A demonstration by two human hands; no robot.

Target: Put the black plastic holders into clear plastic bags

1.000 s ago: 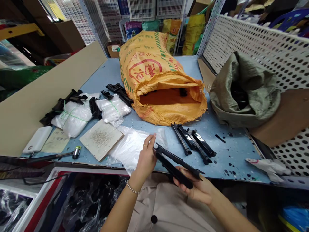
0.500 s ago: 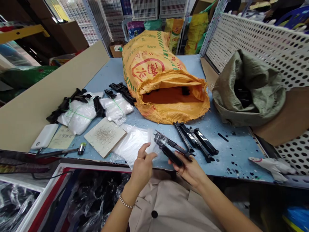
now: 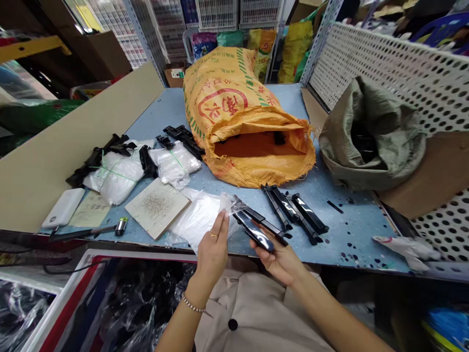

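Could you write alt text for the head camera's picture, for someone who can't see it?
A person's right hand holds black bars at a blue table, while the left hand touches clear film at their far end. More bars lie before an open orange sack, with a green sack to the right.

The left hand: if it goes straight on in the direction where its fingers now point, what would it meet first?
The left hand would first meet the clear plastic film right at its fingertips; beyond, probably the open end of the yellow sack, though depth is unclear.
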